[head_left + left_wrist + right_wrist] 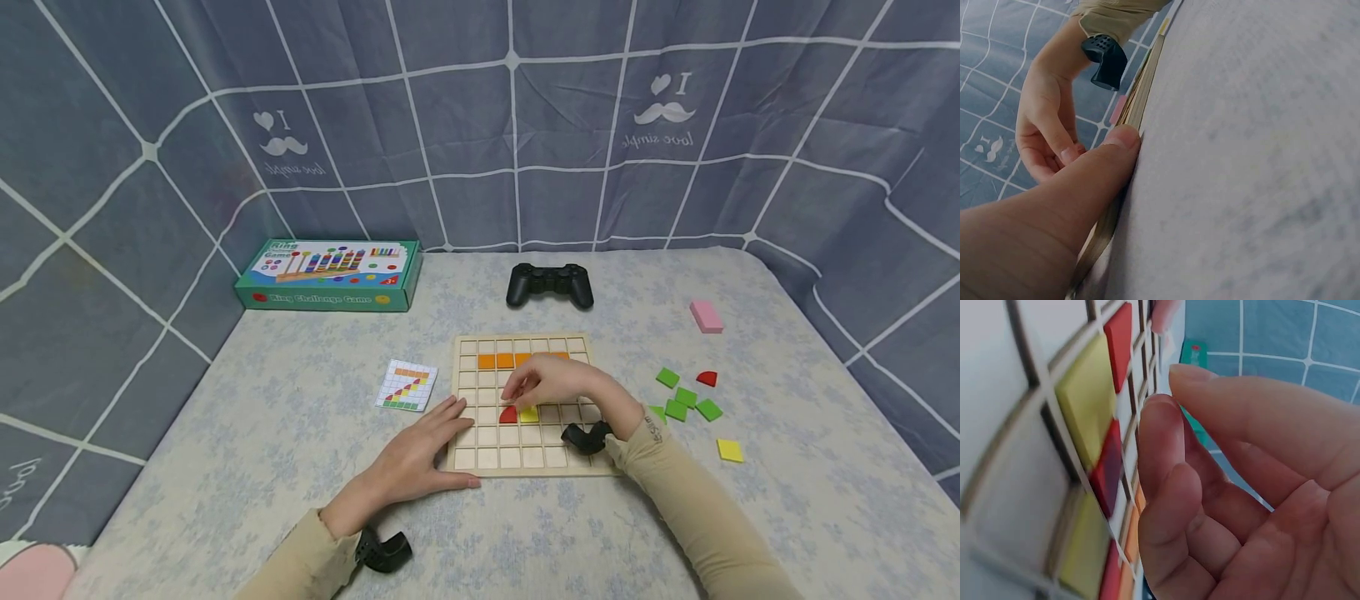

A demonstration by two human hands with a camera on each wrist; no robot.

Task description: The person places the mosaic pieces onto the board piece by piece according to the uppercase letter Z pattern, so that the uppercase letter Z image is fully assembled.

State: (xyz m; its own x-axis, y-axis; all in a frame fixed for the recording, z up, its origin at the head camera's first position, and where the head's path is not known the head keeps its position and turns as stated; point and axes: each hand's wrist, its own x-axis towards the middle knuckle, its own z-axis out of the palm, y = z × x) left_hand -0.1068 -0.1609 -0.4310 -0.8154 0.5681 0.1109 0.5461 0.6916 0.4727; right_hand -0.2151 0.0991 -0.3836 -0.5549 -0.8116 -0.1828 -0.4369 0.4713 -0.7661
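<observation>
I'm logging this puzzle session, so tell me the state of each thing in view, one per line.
Wooden grid board: flat, partly filled.
Orange tiles: seated in second row.
Red and yellow tiles: in cells under right hand.
Left hand: flat, resting on board edge.
Right hand: fingers curled over tiles.
Pattern card: face up.
Green game box: closed.

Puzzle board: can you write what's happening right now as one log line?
left hand: flat, steadying wooden grid board | right hand: over board, fingers curled at red piece beside yellow piece | spare green pieces: on table
</observation>
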